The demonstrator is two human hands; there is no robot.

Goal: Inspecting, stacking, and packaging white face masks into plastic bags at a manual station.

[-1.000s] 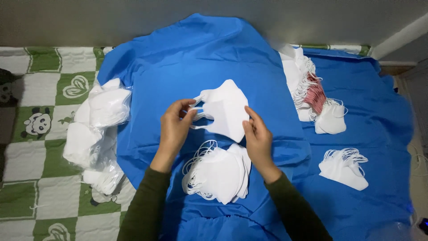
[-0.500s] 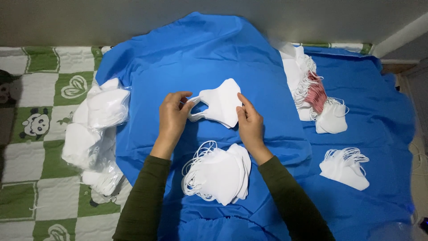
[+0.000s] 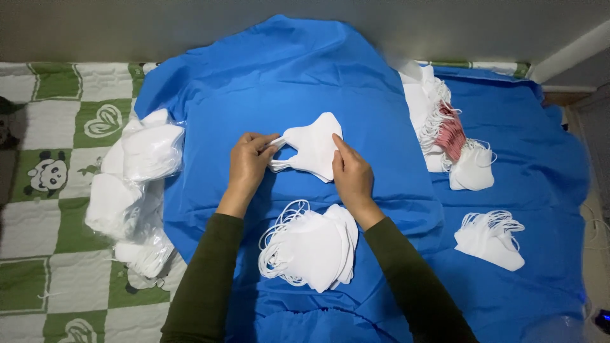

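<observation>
White face mask, folded flat, lies on a blue cloth between two hands and is held by both. Largest in view is that blue cloth, a wrinkled sheet spreading under and far beyond the hands in every direction. Beyond its edge, out past the left hand, shows a green and white checked blanket printed with hearts and small pandas. On that side too, well apart from the left hand, sits a heap of clear plastic bags stuffed with white masks. Just below the hands, between the two dark green sleeves, rests a fanned stack of masks with their white ear loops bunched toward the left. Far out beyond the right hand lies a long row of masks, some with reddish loops, and lower on that same side a smaller pile of masks. Left hand is curled, its fingertips pinching the ear loop at the mask's left edge. Right hand is mostly flat, its fingers pressing on the mask's right edge with the forefinger stretched up along it. Both hands touch the mask; neither touches the stack below them.
</observation>
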